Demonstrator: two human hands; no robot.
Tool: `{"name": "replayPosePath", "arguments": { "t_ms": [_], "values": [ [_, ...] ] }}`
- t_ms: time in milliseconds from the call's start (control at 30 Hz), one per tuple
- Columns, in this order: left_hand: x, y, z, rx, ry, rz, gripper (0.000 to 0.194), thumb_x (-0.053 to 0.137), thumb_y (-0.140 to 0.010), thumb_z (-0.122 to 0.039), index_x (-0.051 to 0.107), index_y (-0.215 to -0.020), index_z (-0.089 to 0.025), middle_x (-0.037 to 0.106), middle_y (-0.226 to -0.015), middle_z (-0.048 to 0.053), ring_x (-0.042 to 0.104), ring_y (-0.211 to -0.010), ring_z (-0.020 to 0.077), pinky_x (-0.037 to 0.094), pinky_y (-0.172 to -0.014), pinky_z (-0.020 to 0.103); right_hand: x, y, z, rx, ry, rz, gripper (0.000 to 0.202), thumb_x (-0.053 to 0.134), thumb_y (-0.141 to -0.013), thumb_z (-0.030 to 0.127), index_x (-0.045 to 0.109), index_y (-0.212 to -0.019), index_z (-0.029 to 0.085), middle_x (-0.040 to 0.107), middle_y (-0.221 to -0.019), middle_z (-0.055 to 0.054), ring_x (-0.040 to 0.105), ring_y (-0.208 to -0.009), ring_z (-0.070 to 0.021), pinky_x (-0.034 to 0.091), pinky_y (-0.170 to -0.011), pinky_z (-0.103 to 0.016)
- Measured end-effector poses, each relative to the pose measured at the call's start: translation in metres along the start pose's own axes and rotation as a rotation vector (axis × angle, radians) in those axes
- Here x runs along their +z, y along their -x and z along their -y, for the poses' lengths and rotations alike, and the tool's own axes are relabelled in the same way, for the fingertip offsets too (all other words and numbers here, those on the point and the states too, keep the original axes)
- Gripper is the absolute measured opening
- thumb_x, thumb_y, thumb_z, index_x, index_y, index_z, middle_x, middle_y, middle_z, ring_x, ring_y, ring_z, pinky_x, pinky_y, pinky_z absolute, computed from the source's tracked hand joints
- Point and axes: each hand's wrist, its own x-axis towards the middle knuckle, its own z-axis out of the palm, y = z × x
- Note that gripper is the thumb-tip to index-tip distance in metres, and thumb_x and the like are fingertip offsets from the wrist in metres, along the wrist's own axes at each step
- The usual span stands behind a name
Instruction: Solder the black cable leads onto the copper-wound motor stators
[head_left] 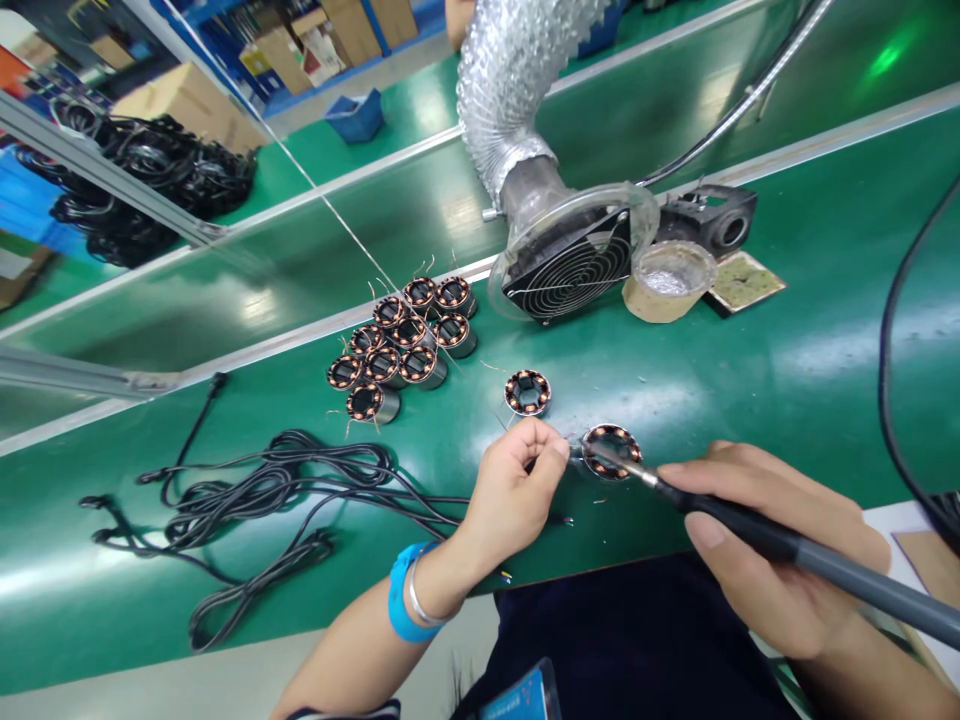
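A soldering iron lies in my right hand, its thumb and fingers closed round the dark handle. The iron's tip reaches the left part of a ring-shaped copper-wound stator on the green table. Just left of that stator, my left hand is pinched, with thin wire ends showing at its fingertips near the iron's tip. Exactly what sits between those fingers is too small to tell. Another stator stands behind my left hand. Black cables run toward my left hand from the left.
Several stators stand grouped at the back left. Coiled black cables lie on the green table at left. Behind my hands are a round-hooded fume fan, a tin, a sponge and an iron holder.
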Motion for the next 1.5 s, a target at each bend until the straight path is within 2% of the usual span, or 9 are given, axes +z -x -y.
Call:
{"name": "replayPosePath", "arguments": {
  "t_ms": [800, 967, 1033, 1133, 1267, 1333, 1433, 1500],
  "values": [
    [0.000, -0.001, 0.000, -0.008, -0.006, -0.002, 0.021, 0.053, -0.088, -0.032, 0.050, -0.073, -0.018, 0.039, -0.058, -0.006, 0.033, -0.054, 0.0088, 0.028, -0.053, 0.023, -0.004, 0.003, -0.002, 0.003, 0.015, -0.032, 0.028, 0.060, -0.083, 0.014, 0.068, -0.109, 0.021, 0.065, -0.079, -0.004, 0.061, -0.065, -0.0180, 0.046, -0.052, -0.032],
    [-0.006, 0.001, 0.003, -0.028, -0.022, 0.106, 0.027, 0.049, -0.094, -0.037, 0.049, -0.075, -0.019, 0.039, -0.059, -0.006, 0.034, -0.055, 0.0097, 0.027, -0.055, 0.024, 0.009, -0.001, -0.010, 0.006, -0.010, -0.102, 0.041, 0.062, -0.085, 0.010, 0.065, -0.123, 0.024, 0.071, -0.088, -0.001, 0.065, -0.065, -0.0137, 0.051, -0.055, -0.028],
    [-0.009, 0.002, 0.003, -0.020, -0.052, 0.151, 0.031, 0.047, -0.097, -0.041, 0.048, -0.075, -0.019, 0.042, -0.060, -0.005, 0.037, -0.058, 0.0104, 0.029, -0.057, 0.025, 0.019, -0.006, -0.016, -0.044, 0.029, -0.066, 0.043, 0.063, -0.085, 0.004, 0.064, -0.123, 0.024, 0.073, -0.093, -0.001, 0.067, -0.069, -0.0117, 0.055, -0.063, -0.025],
    [-0.012, 0.003, 0.002, 0.016, -0.090, 0.194, 0.037, 0.043, -0.099, -0.047, 0.045, -0.074, -0.019, 0.045, -0.063, -0.004, 0.039, -0.060, 0.0113, 0.030, -0.059, 0.026, 0.033, -0.017, -0.022, -0.173, 0.038, 0.065, 0.034, 0.064, -0.084, 0.001, 0.065, -0.113, 0.020, 0.074, -0.096, -0.003, 0.069, -0.076, -0.0122, 0.057, -0.072, -0.024],
    [-0.014, 0.005, -0.003, 0.079, -0.163, 0.257, 0.038, 0.036, -0.102, -0.046, 0.044, -0.076, -0.020, 0.047, -0.069, -0.002, 0.042, -0.064, 0.0127, 0.032, -0.062, 0.027, 0.043, -0.025, -0.025, -0.295, 0.062, 0.116, 0.030, 0.056, -0.087, 0.000, 0.064, -0.110, 0.018, 0.068, -0.077, -0.001, 0.062, -0.064, -0.0112, 0.054, -0.062, -0.024],
    [-0.015, 0.006, -0.007, 0.149, -0.293, 0.266, 0.033, 0.035, -0.102, -0.042, 0.046, -0.080, -0.020, 0.049, -0.074, -0.001, 0.044, -0.069, 0.0140, 0.033, -0.065, 0.028, 0.042, -0.024, -0.025, -0.305, 0.102, 0.096, 0.030, 0.054, -0.088, 0.001, 0.063, -0.110, 0.020, 0.066, -0.074, 0.000, 0.061, -0.063, -0.0113, 0.053, -0.060, -0.024],
    [-0.017, 0.007, -0.014, 0.243, -0.501, 0.230, 0.022, 0.037, -0.102, -0.033, 0.048, -0.087, -0.020, 0.051, -0.081, 0.000, 0.045, -0.075, 0.0159, 0.033, -0.070, 0.029, 0.036, -0.020, -0.023, -0.252, 0.097, 0.098, 0.029, 0.054, -0.089, 0.004, 0.061, -0.111, 0.022, 0.070, -0.086, -0.001, 0.065, -0.071, -0.0122, 0.055, -0.066, -0.025],
    [-0.018, 0.006, -0.016, 0.242, -0.519, 0.229, 0.021, 0.036, -0.102, -0.032, 0.047, -0.088, -0.020, 0.049, -0.079, -0.001, 0.044, -0.073, 0.0156, 0.032, -0.069, 0.029, 0.033, -0.016, -0.023, -0.225, 0.082, 0.133, 0.032, 0.054, -0.089, 0.004, 0.060, -0.114, 0.022, 0.070, -0.089, -0.002, 0.066, -0.074, -0.0123, 0.056, -0.068, -0.025]
  ]
}}
